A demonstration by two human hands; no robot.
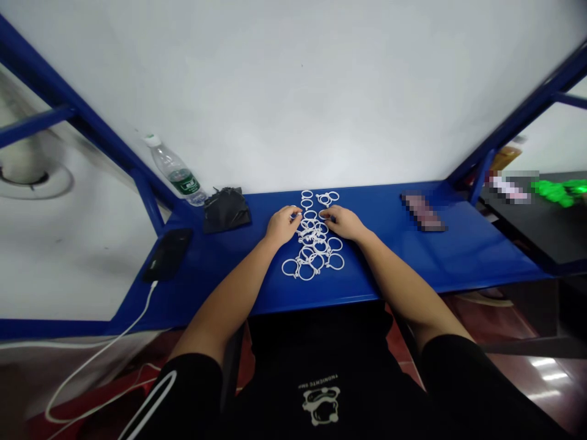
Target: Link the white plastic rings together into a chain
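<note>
Several white plastic rings (314, 252) lie in a loose cluster on the blue table (458, 250), some hooked together. My left hand (283, 223) rests at the cluster's upper left, its fingers pinched on a white ring (310, 214). My right hand (343, 222) sits opposite at the upper right, fingers curled and pinching the same ring from the other side. A few more rings (321, 197) lie just beyond my fingertips, near the wall.
A plastic water bottle (177, 172) stands at the back left beside a crumpled black cloth (226, 209). A black phone (167, 253) with a white cable (98, 354) lies at the left. Another blurred object (422, 211) lies at the right. Blue frame bars flank the table.
</note>
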